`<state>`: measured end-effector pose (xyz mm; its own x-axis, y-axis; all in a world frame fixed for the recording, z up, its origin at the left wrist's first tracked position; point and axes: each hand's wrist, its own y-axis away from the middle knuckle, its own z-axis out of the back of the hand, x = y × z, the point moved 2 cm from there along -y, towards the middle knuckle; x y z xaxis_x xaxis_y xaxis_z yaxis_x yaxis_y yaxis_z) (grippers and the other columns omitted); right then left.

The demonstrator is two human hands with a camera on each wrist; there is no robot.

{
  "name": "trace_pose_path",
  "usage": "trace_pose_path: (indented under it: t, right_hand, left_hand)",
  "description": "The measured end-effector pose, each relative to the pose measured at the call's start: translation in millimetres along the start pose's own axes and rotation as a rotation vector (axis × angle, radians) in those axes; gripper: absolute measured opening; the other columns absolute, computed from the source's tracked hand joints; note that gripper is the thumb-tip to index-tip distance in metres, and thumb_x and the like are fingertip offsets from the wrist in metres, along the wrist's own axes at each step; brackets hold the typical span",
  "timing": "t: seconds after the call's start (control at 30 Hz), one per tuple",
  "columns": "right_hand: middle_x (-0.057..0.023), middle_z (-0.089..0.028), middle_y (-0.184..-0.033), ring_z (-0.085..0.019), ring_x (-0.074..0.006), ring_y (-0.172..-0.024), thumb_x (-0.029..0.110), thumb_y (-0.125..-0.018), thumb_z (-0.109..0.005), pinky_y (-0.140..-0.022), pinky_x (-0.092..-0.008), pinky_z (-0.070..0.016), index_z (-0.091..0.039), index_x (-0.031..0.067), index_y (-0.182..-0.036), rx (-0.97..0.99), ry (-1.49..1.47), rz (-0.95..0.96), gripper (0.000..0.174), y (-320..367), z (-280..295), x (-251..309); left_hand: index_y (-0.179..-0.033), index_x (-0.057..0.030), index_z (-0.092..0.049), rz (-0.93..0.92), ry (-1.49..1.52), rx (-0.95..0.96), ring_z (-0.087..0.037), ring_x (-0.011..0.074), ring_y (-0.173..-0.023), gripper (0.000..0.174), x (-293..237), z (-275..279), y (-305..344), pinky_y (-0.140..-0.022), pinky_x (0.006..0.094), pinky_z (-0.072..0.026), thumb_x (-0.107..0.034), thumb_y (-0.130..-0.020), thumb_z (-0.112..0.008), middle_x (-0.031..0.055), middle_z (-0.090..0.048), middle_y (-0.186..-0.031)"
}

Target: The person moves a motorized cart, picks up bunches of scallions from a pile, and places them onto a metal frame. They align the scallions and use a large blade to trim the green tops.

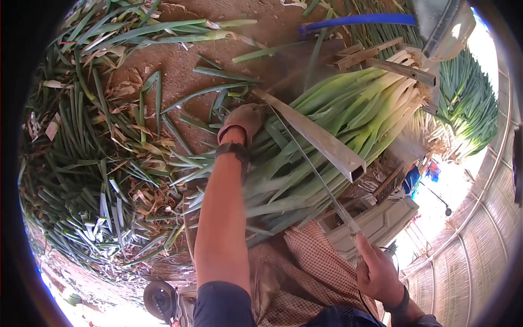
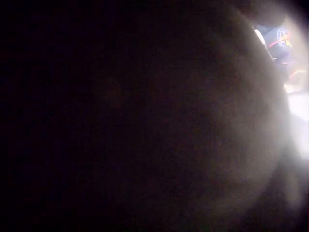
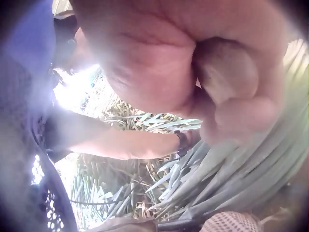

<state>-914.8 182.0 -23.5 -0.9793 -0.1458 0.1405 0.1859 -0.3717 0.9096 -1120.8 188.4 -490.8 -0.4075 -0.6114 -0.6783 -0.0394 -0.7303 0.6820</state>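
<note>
Long green onions lie in a bundle, pale root ends at the upper right, under a square metal bar. At the leaf end, the gloved left hand rests on the leaves; its fingers are hidden in the head view. A long thin blade slants beside the bar, its handle gripped by the right hand. In the right wrist view the right hand has its fingers curled round the handle, above the leaves. The left wrist view is almost wholly dark.
Cut leaves are heaped on the left and scattered over the brown soil. More onions are stacked at the right. A blue bar crosses the top; a pale crate stands below the bundle. A hat shows at the bottom.
</note>
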Motion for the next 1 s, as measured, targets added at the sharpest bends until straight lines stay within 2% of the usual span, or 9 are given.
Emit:
trace_pose_path:
  t: [0.17, 0.23, 0.37, 0.47, 0.57, 0.67, 0.77, 0.9, 1.0]
  right_hand:
    - [-0.0210, -0.059, -0.091, -0.063, -0.0412, -0.077, -0.001, -0.082, -0.064, -0.067, -0.0519, -0.0515, -0.035, 0.0060, -0.158, -0.069, 0.035, 0.107, 0.082, -53, -18, 5]
    - [-0.0190, -0.058, -0.086, -0.062, -0.0390, -0.073, -0.004, -0.079, -0.065, -0.066, -0.0500, -0.0506, -0.034, 0.0060, -0.159, -0.138, 0.098, 0.159, 0.086, -97, -33, 11]
    - [-0.0189, -0.058, -0.083, -0.061, -0.0376, -0.069, -0.006, -0.078, -0.063, -0.066, -0.0492, -0.0497, -0.034, 0.0051, -0.158, -0.198, 0.067, 0.178, 0.086, -176, -59, 9]
    - [-0.0170, -0.057, -0.080, -0.061, -0.0362, -0.069, -0.007, -0.077, -0.062, -0.066, -0.0479, -0.0502, -0.036, 0.0047, -0.158, -0.162, 0.079, 0.121, 0.086, -124, -44, 10]
    - [-0.0165, -0.057, -0.084, -0.062, -0.0368, -0.073, -0.003, -0.076, -0.065, -0.067, -0.0467, -0.0512, -0.034, 0.0070, -0.159, -0.060, 0.059, 0.013, 0.089, -44, -35, -6]
    - [-0.0190, -0.059, -0.092, -0.064, -0.0394, -0.078, 0.004, -0.077, -0.068, -0.070, -0.0478, -0.0524, -0.029, 0.0098, -0.161, 0.007, 0.041, -0.065, 0.093, -36, -39, -9]
    - [-0.0201, -0.060, -0.093, -0.064, -0.0408, -0.078, 0.004, -0.079, -0.067, -0.070, -0.0491, -0.0526, -0.028, 0.0095, -0.161, -0.035, 0.027, -0.004, 0.091, -81, -52, -5]
    - [-0.0193, -0.059, -0.086, -0.063, -0.0388, -0.073, -0.003, -0.079, -0.063, -0.068, -0.0479, -0.0505, -0.034, 0.0059, -0.158, -0.162, 0.131, 0.040, 0.085, -167, -81, -8]
    - [-0.0219, -0.061, -0.095, -0.065, -0.0423, -0.083, 0.004, -0.082, -0.065, -0.071, -0.0518, -0.0526, -0.030, 0.0098, -0.160, -0.058, 0.151, -0.005, 0.085, -127, -65, -3]
  left_hand:
    - [-0.119, -0.0037, -0.070, -0.068, -0.077, 0.195, -0.065, 0.0386, -0.118, 0.036, -10, -5, 12, -0.099, 0.0477, -0.0507, -0.022, -0.099, -0.046, 0.0256, -0.068, -0.121]
    - [-0.119, -0.0012, -0.065, -0.256, -0.245, 0.248, -0.069, 0.0382, -0.112, 0.027, -32, 18, 37, -0.092, 0.0470, -0.0549, -0.007, -0.097, -0.048, 0.0253, -0.071, -0.111]
    - [-0.126, -0.0091, -0.065, -0.170, -0.045, 0.198, -0.067, 0.0391, -0.114, 0.034, -8, -17, 31, -0.093, 0.0448, -0.0538, -0.007, -0.094, -0.054, 0.0234, -0.071, -0.115]
    - [-0.126, -0.0094, -0.066, -0.501, -0.218, 0.067, -0.064, 0.0408, -0.117, 0.035, 16, -46, 16, -0.097, 0.0437, -0.0515, -0.008, -0.094, -0.053, 0.0212, -0.070, -0.121]
    - [-0.123, -0.0038, -0.067, 0.053, 0.326, -0.366, -0.062, 0.0424, -0.120, 0.032, -5, -40, 31, -0.102, 0.0443, -0.0483, -0.009, -0.096, -0.051, 0.0201, -0.069, -0.125]
    - [-0.127, -0.0145, -0.069, -0.628, -0.111, -0.288, -0.064, 0.0358, -0.120, 0.037, 31, -59, -2, -0.104, 0.0434, -0.0497, -0.020, -0.096, -0.050, 0.0122, -0.066, -0.135]
    - [-0.126, -0.0134, -0.069, -0.388, 0.129, -0.027, -0.063, 0.0359, -0.120, 0.036, 46, -83, 15, -0.104, 0.0426, -0.0494, -0.020, -0.096, -0.050, 0.0116, -0.066, -0.135]
    - [-0.124, -0.0119, -0.070, -0.251, 0.148, 0.103, -0.063, 0.0360, -0.120, 0.034, 41, -90, 42, -0.105, 0.0414, -0.0491, -0.019, -0.097, -0.050, 0.0108, -0.065, -0.135]
    - [-0.122, -0.0107, -0.070, -0.224, 0.152, 0.133, -0.063, 0.0361, -0.121, 0.033, 32, -91, 44, -0.106, 0.0405, -0.0488, -0.019, -0.097, -0.050, 0.0102, -0.065, -0.135]
